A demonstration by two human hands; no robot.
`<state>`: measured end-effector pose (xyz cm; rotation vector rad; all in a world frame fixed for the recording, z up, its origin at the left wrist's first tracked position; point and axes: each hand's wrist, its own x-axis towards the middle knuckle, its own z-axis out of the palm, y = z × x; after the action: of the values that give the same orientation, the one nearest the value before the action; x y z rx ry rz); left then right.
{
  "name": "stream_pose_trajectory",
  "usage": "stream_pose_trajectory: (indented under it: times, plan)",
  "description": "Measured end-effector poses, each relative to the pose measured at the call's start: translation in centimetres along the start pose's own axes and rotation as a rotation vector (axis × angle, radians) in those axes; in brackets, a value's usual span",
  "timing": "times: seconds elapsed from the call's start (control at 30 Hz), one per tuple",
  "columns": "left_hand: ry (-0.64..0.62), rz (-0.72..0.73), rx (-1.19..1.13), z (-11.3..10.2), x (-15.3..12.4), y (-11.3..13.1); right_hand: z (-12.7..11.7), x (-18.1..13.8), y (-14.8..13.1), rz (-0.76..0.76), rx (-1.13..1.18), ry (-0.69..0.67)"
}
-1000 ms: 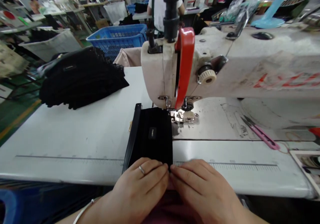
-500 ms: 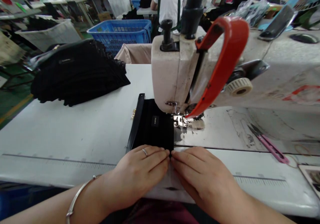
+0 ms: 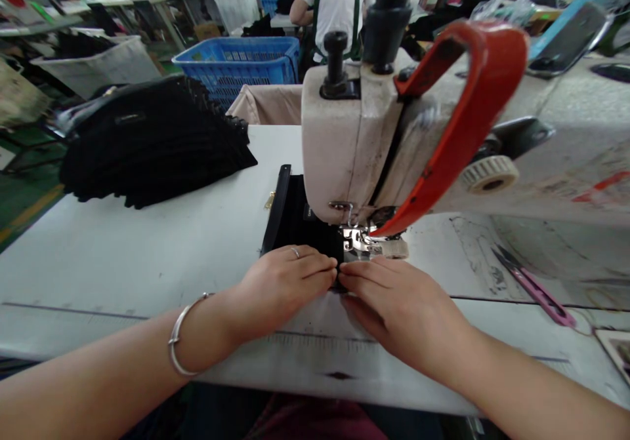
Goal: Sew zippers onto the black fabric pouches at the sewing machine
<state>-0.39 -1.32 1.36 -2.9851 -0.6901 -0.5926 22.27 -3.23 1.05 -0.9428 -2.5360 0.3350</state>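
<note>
A black fabric piece (image 3: 295,220) with a zipper strip on its left edge lies flat on the white table (image 3: 123,256), running under the sewing machine head (image 3: 354,138). My left hand (image 3: 283,282) lies flat on its near end, fingers stretched out and together, a ring on one finger. My right hand (image 3: 398,305) lies flat beside it, fingertips meeting the left hand's just in front of the presser foot (image 3: 361,243). Neither hand grips anything.
A pile of black fabric pieces (image 3: 147,141) sits at the back left. A blue basket (image 3: 236,66) stands behind the table. Pink thread snips (image 3: 534,286) lie on the right. A person in a white top (image 3: 335,0) works further back.
Both hands have slid forward, away from me, pushing the black piece further under the machine head. The label on the fabric is now hidden by the head.
</note>
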Motion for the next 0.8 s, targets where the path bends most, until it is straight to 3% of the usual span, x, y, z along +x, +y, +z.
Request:
stream_pose_trajectory:
  times: [0.37, 0.5, 0.8]
  plan:
    - [-0.006, -0.089, 0.068, 1.5, 1.0, -2.8, 0.6, 0.8, 1.3, 0.054, -0.166, 0.030]
    - [-0.044, -0.118, 0.086, 2.1, 1.6, -3.8, 0.9, 0.5, 1.3, 0.048, -0.143, 0.042]
    - [-0.005, -0.189, 0.106, 2.3, 2.0, -4.2, 0.9, 0.9, 1.4, 0.044, -0.100, 0.020]
